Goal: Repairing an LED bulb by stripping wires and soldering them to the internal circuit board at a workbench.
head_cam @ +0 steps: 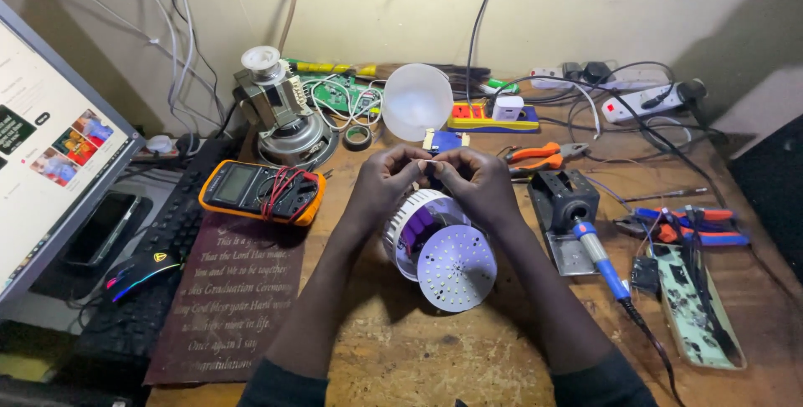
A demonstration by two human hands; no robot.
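My left hand (pixel 386 179) and my right hand (pixel 478 181) meet fingertip to fingertip above an opened lamp. Together they pinch a small part (pixel 427 167) between thumbs and forefingers; what it is stays hidden by the fingers. Below them lies the white ribbed lamp body (pixel 408 227) with purple cells inside. A round white LED disc (pixel 456 267) leans out of it toward me. The lamp's frosted dome (pixel 416 101) stands apart at the back of the wooden bench (pixel 401 348).
An orange multimeter (pixel 261 191) with coiled leads lies left, a dark plaque (pixel 226 298) below it. A soldering iron (pixel 600 258) in its stand, pliers (pixel 539 156), cutters (pixel 694 227) and a circuit board (pixel 694 307) sit right. Monitor (pixel 50 148), keyboard (pixel 155 273), mouse, motor (pixel 280 110) and power strips surround.
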